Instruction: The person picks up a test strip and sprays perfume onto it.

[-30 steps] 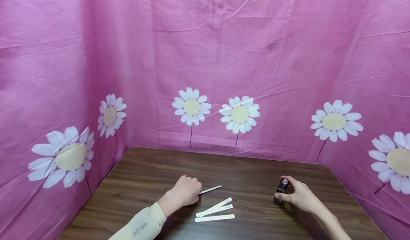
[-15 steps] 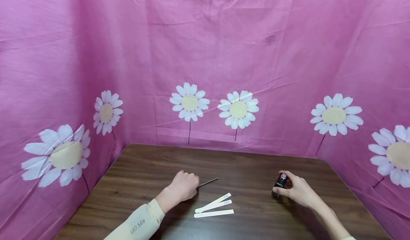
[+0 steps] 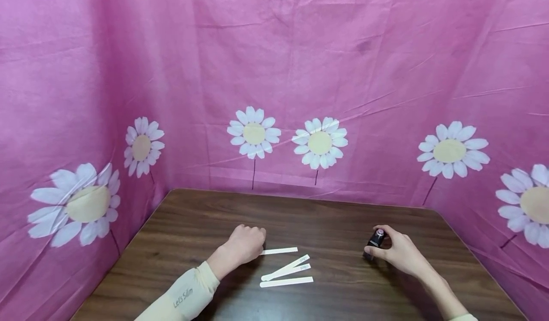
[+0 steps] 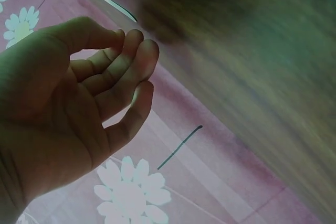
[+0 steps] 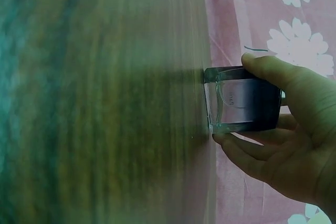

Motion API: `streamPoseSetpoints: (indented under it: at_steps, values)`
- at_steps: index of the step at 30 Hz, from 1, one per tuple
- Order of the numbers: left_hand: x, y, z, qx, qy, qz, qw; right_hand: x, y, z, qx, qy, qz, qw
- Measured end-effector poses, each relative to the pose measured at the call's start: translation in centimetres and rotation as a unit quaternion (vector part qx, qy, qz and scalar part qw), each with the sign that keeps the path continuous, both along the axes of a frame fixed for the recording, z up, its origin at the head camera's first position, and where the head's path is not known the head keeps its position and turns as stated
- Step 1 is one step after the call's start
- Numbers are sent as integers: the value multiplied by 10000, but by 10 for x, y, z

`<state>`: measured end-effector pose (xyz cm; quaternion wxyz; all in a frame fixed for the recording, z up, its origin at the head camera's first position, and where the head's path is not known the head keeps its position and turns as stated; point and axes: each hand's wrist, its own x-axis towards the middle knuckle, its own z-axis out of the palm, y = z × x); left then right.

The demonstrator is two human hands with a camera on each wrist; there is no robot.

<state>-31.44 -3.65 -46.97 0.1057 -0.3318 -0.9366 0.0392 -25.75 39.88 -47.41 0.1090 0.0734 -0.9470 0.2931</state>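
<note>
My left hand (image 3: 245, 244) is low over the table, left of centre. Beside its fingertips lies a white perfume test strip (image 3: 280, 251), its near end hidden by the hand in the head view. In the left wrist view, the fingers of that hand (image 4: 105, 90) are loosely bent with nothing between them, and the strip (image 4: 107, 0) is just beyond them. At the right, my right hand (image 3: 401, 252) grips a dark perfume bottle (image 3: 374, 241) between thumb and fingers. Its glass base (image 5: 211, 103) is right at the tabletop in the right wrist view.
Several more white strips lie in front: two overlap in a V, both with small writing (image 3: 303, 258), and a plain strip (image 3: 287, 282) sits nearest me. Pink cloth (image 3: 274, 64) with printed daisies hangs around the wooden table (image 3: 334, 216).
The strip by my left hand has turned from angled, through edge-on, to lying flat and nearly level. My right hand keeps its grip on the bottle. The head view has tilted slightly downward.
</note>
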Motion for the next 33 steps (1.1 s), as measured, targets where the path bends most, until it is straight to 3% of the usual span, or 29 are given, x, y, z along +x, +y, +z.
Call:
streamPoseSetpoints:
  at_steps: [16, 19, 27, 33]
  values:
    - [8, -1, 6, -219, 78, -429, 9988, 3, -2, 7, 53, -11, 0, 10000]
    - [10, 4, 5, -437, 239, -390, 9980, 2, -1, 7, 56, -55, -6, 10000]
    - [11, 14, -5, -976, 1218, -470, 9866, 1, 0, 7, 24, -80, -1, 10000]
    - [12, 6, -9, -765, 1042, -401, 9908, -1, -1, 2, 6, -67, 82, 9999]
